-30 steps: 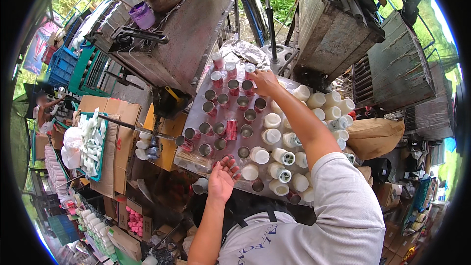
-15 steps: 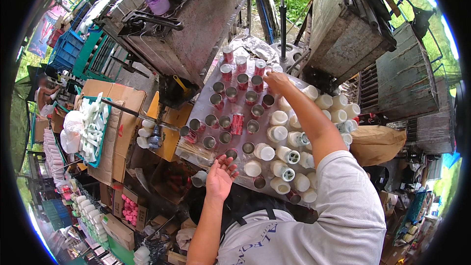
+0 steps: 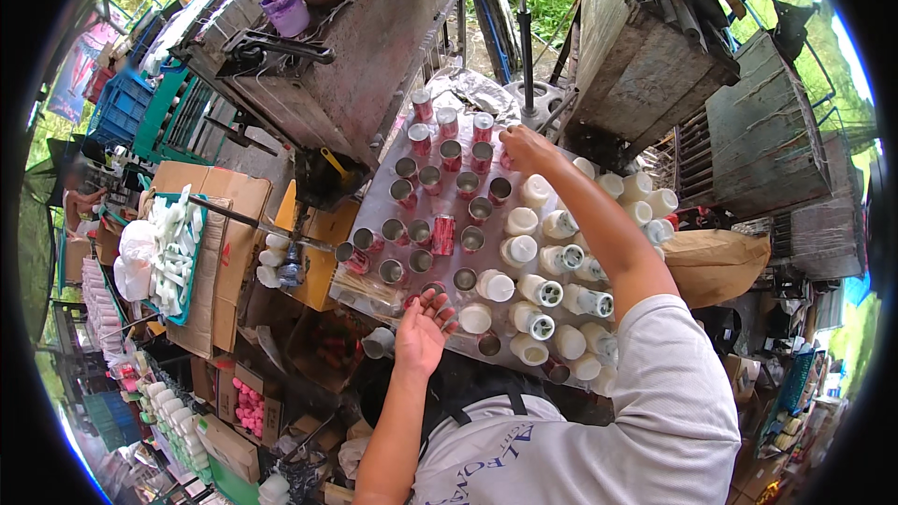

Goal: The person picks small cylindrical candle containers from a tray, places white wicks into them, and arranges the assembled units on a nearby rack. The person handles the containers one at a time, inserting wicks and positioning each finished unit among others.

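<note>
My left hand (image 3: 426,331) hovers palm up at the near left edge of a pale tabletop (image 3: 369,209), fingers loosely spread and holding nothing. At the table's far end, my right hand (image 3: 526,150) reaches down with its fingers curled around a red can (image 3: 507,161), mostly hidden beneath it. Rows of red open-topped cans (image 3: 467,184) stand across the middle and left. One red can (image 3: 442,236) shows its printed side. Several far cans (image 3: 447,122) have pale tops. Under my right arm are white, wax-like cylinders (image 3: 519,251) and clear glasses with white contents (image 3: 540,290).
Thin sticks (image 3: 372,290) lie on the left table edge, beside a metal rod (image 3: 262,222). Large grimy metal tanks (image 3: 351,65) flank the far end. A teal tray (image 3: 195,252) of white pieces sits on cardboard at left; a brown paper bag (image 3: 716,266) is at right.
My right hand has shifted slightly and now covers the can whose pale top showed beside it. My left hand stays nearly still. The whole view has drifted a little.
</note>
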{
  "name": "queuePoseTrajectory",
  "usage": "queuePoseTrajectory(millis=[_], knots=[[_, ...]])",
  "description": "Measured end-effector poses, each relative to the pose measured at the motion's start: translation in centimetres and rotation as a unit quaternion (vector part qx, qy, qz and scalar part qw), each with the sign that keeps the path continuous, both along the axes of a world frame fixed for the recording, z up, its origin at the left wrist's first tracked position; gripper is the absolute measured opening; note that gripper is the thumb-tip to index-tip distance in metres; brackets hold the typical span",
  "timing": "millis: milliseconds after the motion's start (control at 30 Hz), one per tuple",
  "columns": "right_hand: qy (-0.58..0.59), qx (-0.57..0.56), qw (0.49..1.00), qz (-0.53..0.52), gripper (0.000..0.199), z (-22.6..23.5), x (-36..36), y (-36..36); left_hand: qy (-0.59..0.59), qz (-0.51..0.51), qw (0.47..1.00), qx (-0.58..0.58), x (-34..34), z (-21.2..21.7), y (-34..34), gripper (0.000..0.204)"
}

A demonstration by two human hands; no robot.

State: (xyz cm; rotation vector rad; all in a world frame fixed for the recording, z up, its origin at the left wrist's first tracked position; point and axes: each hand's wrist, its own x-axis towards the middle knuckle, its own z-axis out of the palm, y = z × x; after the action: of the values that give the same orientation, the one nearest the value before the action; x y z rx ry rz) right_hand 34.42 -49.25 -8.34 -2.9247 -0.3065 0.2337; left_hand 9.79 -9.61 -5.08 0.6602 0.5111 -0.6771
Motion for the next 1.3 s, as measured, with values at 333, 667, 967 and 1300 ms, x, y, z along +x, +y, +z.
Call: queuePoseTrajectory(millis=[333, 667, 967, 1300], knots=[[-0.254, 0.201, 0.946, 0.013, 0.047, 16.4, -14.4, 6.5, -0.158, -0.042, 0.984, 0.074, 0.2, 2.9, -3.0, 0.043], [-0.339, 0.272, 0.882, 0.180, 0.055, 18.9, -25.5, 16.2, -0.343, 0.015, 0.930, 0.132, 4.7, 12.3, -4.2, 0.041], [-0.144, 0.395, 0.904, 0.081, 0.064, 18.8, -28.0, 25.9, -0.244, 0.149, 0.914, 0.288, -2.3, 9.8, 3.4, 0.031], [0.078, 0.514, 0.823, 0.229, 0.053, 15.5, -33.6, 40.3, -0.153, 0.432, 0.773, 0.439, -15.7, 8.7, 15.6, 0.028]])
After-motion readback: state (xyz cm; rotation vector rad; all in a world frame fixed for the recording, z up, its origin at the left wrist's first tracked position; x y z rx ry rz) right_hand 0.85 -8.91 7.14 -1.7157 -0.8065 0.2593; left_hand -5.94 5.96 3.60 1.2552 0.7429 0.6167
